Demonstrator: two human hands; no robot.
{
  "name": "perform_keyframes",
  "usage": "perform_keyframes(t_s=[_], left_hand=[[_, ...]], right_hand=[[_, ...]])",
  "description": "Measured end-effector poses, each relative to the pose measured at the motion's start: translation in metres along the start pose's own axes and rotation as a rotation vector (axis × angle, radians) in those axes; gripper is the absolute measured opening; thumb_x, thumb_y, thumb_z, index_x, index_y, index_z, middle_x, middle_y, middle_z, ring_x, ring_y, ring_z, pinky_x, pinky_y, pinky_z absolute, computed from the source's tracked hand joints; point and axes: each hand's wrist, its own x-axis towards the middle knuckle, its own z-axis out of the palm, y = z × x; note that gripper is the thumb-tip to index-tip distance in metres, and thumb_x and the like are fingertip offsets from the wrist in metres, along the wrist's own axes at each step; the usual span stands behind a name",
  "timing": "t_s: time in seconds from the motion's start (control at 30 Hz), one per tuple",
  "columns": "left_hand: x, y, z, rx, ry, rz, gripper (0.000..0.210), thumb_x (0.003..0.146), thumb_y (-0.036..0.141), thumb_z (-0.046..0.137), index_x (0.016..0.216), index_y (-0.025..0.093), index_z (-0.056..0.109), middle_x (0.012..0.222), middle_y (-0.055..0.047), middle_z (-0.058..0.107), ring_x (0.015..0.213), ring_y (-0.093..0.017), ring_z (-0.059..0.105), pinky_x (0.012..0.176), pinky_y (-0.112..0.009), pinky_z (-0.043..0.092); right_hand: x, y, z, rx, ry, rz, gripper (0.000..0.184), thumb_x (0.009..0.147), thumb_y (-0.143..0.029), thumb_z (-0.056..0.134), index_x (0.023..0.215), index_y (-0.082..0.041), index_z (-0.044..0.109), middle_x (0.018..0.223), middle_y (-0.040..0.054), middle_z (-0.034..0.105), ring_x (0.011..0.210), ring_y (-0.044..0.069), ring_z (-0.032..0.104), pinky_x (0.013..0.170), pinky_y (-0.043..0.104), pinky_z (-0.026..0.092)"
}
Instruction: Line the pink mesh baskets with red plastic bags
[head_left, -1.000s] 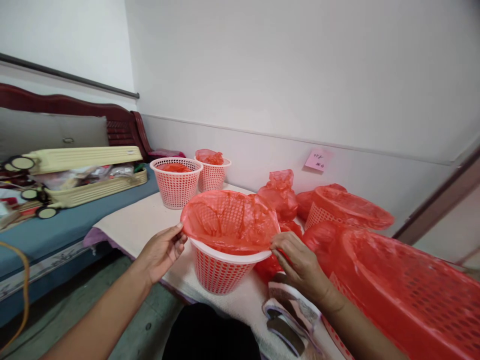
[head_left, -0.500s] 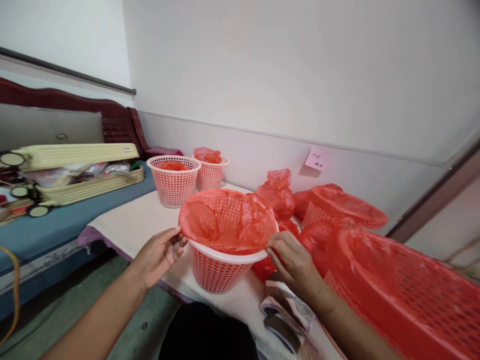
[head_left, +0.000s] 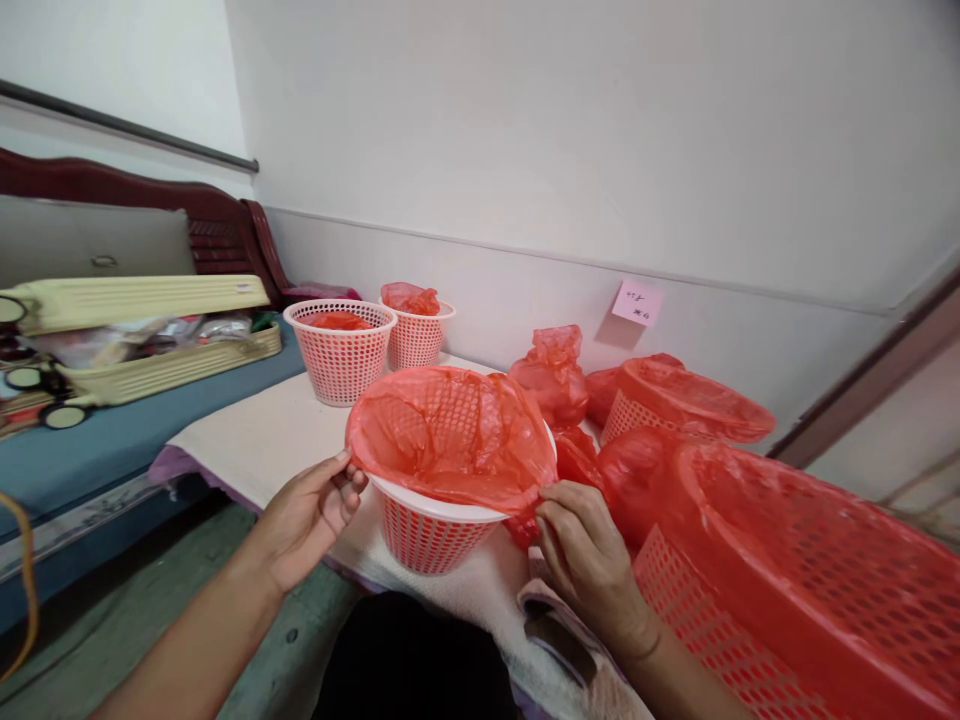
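Note:
A thin red plastic bag [head_left: 457, 440] lines the white perforated basket [head_left: 435, 535] in front of me, its mouth spread wide and its near edge drawn over the rim. My left hand [head_left: 315, 515] pinches the bag's edge at the left side, thumb on top and the other fingers loosely curled. At the right side, my right hand [head_left: 589, 550] grips the edge between thumb and fingers and holds it a little out from the rim. The basket stands upright on a cream towel-like cover [head_left: 247, 435].
Two white baskets [head_left: 341, 350] with red bags stand at the back left. Red-lined baskets [head_left: 750, 600] and bunched red bags [head_left: 551, 375] crowd the right. A folded cloth [head_left: 559, 640] lies near my right wrist. An open yellow suitcase [head_left: 150, 300] rests on the bed. A pink note [head_left: 637, 302] is on the wall.
My right hand has pulled the bag's edge slightly outward and down, stretching the near edge. My left hand has shifted slightly left, its pinch kept. The whole view has shifted a little.

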Motion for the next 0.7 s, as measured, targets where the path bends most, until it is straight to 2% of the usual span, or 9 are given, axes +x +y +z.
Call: perform_keyframes(t_s=[0.23, 0.37, 0.47, 0.6, 0.7], left_hand=[[-0.009, 0.004, 0.0, -0.007, 0.051, -0.015, 0.026, 0.093, 0.002, 0.044, 0.078, 0.009, 0.064, 0.062, -0.003, 0.063, 0.049, -0.007, 0.062, 0.042, -0.013, 0.052], [-0.012, 0.0, 0.0, 0.005, 0.072, 0.011, 0.028, 0.093, 0.003, 0.044, 0.075, 0.008, 0.064, 0.062, -0.005, 0.066, 0.049, -0.007, 0.063, 0.048, -0.014, 0.055], [-0.012, -0.009, -0.001, 0.015, 0.036, 0.041, 0.026, 0.093, 0.004, 0.047, 0.076, 0.008, 0.065, 0.064, -0.004, 0.065, 0.052, -0.007, 0.063, 0.051, -0.015, 0.056], [-0.007, -0.024, -0.006, 0.038, -0.03, 0.07, 0.023, 0.092, 0.008, 0.051, 0.073, 0.01, 0.064, 0.062, -0.001, 0.061, 0.05, -0.007, 0.058, 0.047, -0.017, 0.053], [-0.001, -0.032, -0.011, 0.04, -0.03, 0.093, 0.018, 0.09, 0.009, 0.055, 0.074, 0.012, 0.065, 0.063, 0.0, 0.06, 0.049, -0.007, 0.056, 0.048, -0.017, 0.052]], right_hand=[[0.003, -0.006, 0.002, -0.008, 0.003, 0.012, 0.021, 0.088, 0.001, 0.055, 0.104, -0.012, 0.057, 0.107, 0.0134, 0.057, 0.1, 0.022, 0.055, 0.084, 0.039, 0.056], [0.001, -0.007, 0.005, -0.03, -0.016, 0.011, 0.02, 0.088, 0.001, 0.055, 0.104, -0.011, 0.058, 0.111, 0.0145, 0.056, 0.101, 0.022, 0.055, 0.085, 0.038, 0.057], [-0.001, -0.005, 0.008, -0.047, -0.014, 0.009, 0.022, 0.088, 0.001, 0.054, 0.106, -0.011, 0.058, 0.112, 0.0146, 0.055, 0.1, 0.022, 0.056, 0.084, 0.038, 0.058], [-0.005, -0.002, 0.009, -0.051, -0.037, 0.03, 0.022, 0.089, -0.001, 0.052, 0.108, -0.013, 0.056, 0.114, 0.0142, 0.054, 0.099, 0.022, 0.056, 0.082, 0.038, 0.059], [-0.007, -0.001, 0.009, -0.062, -0.039, 0.039, 0.021, 0.09, -0.003, 0.052, 0.108, -0.014, 0.055, 0.115, 0.0139, 0.054, 0.098, 0.022, 0.057, 0.08, 0.037, 0.059]])
